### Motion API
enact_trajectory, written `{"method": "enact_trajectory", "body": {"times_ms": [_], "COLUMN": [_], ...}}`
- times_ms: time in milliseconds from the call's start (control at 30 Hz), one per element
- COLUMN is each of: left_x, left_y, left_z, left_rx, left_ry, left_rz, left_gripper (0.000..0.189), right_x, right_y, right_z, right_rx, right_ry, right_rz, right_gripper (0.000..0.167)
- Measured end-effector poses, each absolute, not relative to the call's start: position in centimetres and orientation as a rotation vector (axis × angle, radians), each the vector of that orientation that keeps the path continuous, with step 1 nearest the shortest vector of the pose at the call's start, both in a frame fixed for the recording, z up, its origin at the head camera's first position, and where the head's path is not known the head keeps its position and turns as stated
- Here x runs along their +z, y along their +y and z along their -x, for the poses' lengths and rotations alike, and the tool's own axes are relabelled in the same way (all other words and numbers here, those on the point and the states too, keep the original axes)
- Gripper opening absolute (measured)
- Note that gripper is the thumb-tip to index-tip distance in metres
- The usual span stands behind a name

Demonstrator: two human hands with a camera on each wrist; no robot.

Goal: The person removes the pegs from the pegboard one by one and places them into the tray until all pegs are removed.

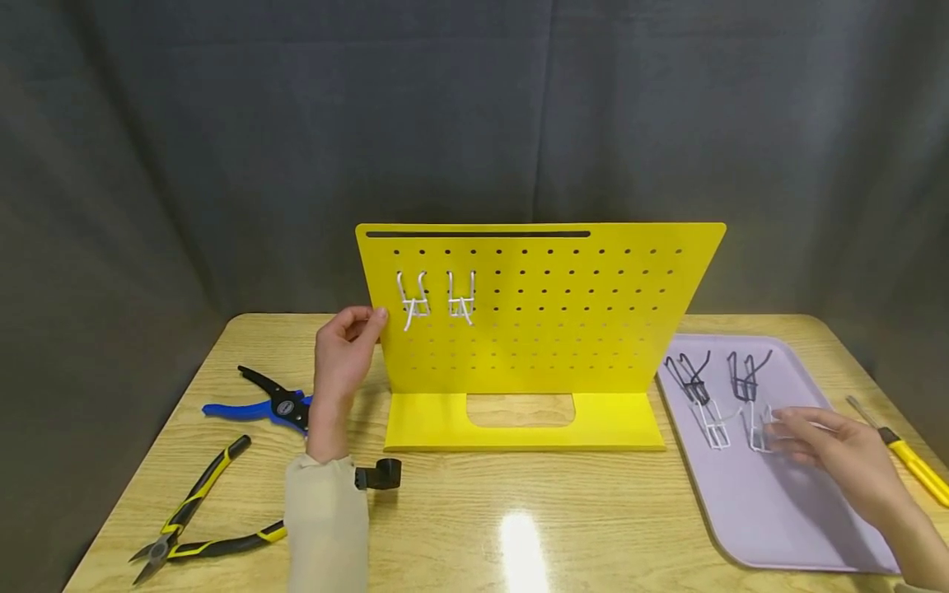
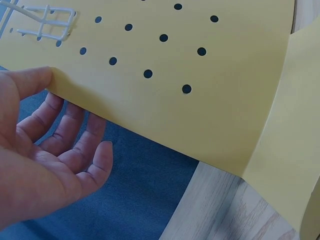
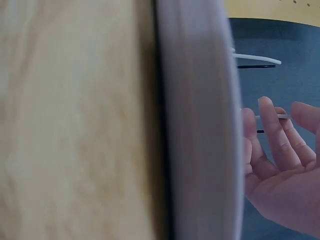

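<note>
My left hand (image 1: 344,350) pinches the left edge of a yellow pegboard (image 1: 563,346), thumb on the front face and fingers behind, as the left wrist view shows. Two white wire hooks hang on the board's upper left, a left one (image 1: 415,306) and a right one (image 1: 460,308). Over the lilac tray (image 1: 764,527), my right hand (image 1: 834,453) has its fingers about the end of a white wire hook (image 1: 759,441). In the right wrist view thumb and fingertips look apart around its thin rod (image 3: 284,116). Blur hides any firm hold.
Another white hook (image 1: 715,428) and two black hooks, left (image 1: 693,383) and right (image 1: 745,385), lie on the tray. A yellow screwdriver (image 1: 915,469) lies right of it. Blue-handled pliers (image 1: 285,407) and yellow-black cutters (image 1: 166,539) lie at the left.
</note>
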State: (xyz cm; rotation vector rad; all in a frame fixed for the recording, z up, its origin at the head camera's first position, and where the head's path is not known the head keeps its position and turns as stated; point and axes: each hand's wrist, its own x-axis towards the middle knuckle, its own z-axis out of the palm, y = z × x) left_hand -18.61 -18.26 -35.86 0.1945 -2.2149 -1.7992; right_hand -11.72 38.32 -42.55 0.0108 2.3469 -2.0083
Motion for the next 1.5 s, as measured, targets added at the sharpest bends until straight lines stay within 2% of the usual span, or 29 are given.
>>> {"method": "enact_trajectory", "body": {"times_ms": [233,467,733,900,1100,1267,1367,1500], "left_x": [-35.6,-35.8,-36.0,-36.1,-36.0,-36.0,-36.0,-36.0], "left_y": [-18.2,-18.2,-18.2,-18.2,-18.2,-18.4,-18.4,-18.3], "left_z": [18.6,18.6,18.7,18.7,18.7,18.7,18.7,18.7], "left_rx": [-1.806,-1.794,-1.802,-1.805,-1.792,-1.782,-1.791,-1.801], "left_ry": [-2.207,-2.218,-2.210,-2.212,-2.223,-2.222,-2.216,-2.209], "left_rz": [-0.193,-0.196,-0.193,-0.191,-0.184,-0.197,-0.188,-0.182], "left_gripper": [0.033,0.033,0.033,0.032,0.033,0.032,0.032,0.030], "right_x": [-42.7,-42.4,-42.6,-41.9,-39.1,-37.1,-36.8,-37.1], "right_y": [38.2,37.9,38.2,38.6,37.6,34.3,32.0,29.5], "right_z": [12.1,12.2,12.4,12.3,12.0,12.2,12.5,12.8], "right_rx": [-1.976,-1.994,-1.855,-1.765,-1.953,-2.319,-2.496,-2.515], "right_ry": [2.394,2.373,2.454,2.503,2.497,2.474,2.464,2.455], "right_rz": [-0.029,0.004,-0.075,-0.132,0.016,0.195,0.346,0.403], "right_gripper": [0.021,0.027,0.021,0.028,0.030,0.026,0.024,0.023]}}
